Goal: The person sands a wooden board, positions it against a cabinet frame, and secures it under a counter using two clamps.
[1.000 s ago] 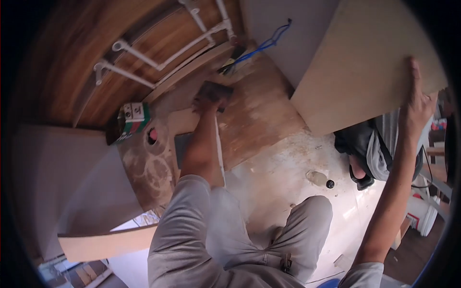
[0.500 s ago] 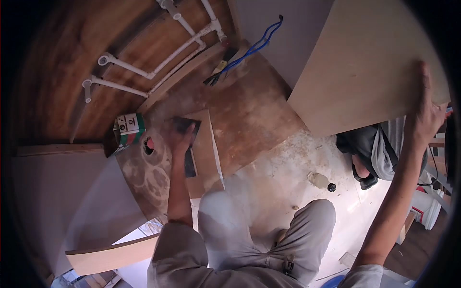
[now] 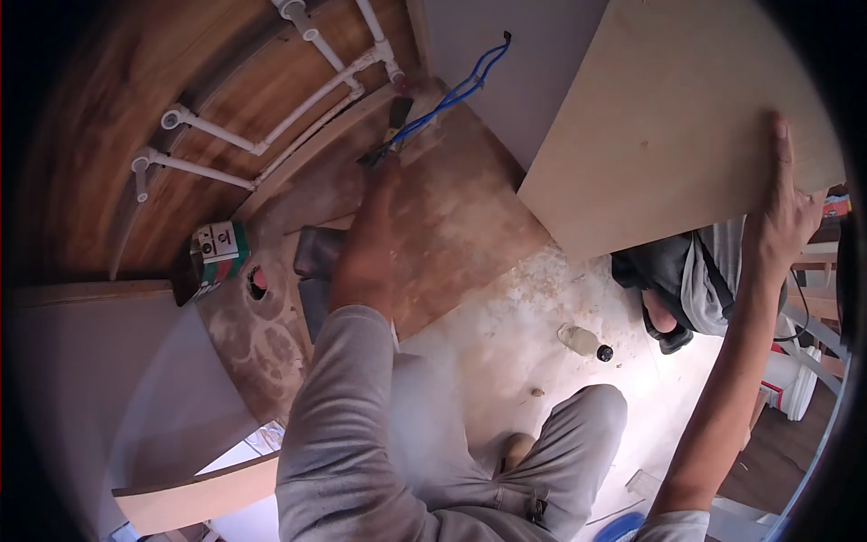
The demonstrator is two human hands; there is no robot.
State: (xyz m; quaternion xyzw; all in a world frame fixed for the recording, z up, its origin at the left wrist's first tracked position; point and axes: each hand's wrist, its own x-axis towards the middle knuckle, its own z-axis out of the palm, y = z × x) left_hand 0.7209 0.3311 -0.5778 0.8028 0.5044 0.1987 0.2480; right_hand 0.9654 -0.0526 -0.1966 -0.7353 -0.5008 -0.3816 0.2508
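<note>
Pale wooden panel (image 3: 650, 135) at right, held at its edge by right hand (image 3: 787, 217). Left hand (image 3: 383, 166) near blue cables (image 3: 465, 88), blurred; can't tell whether open or closed. Dark block (image 3: 318, 251) beside left forearm (image 3: 366, 248).

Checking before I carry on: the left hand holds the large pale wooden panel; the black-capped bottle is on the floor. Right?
Wrong hand: the head view shows the right hand holding the large pale wooden panel. The black-capped bottle is on the floor.
</note>
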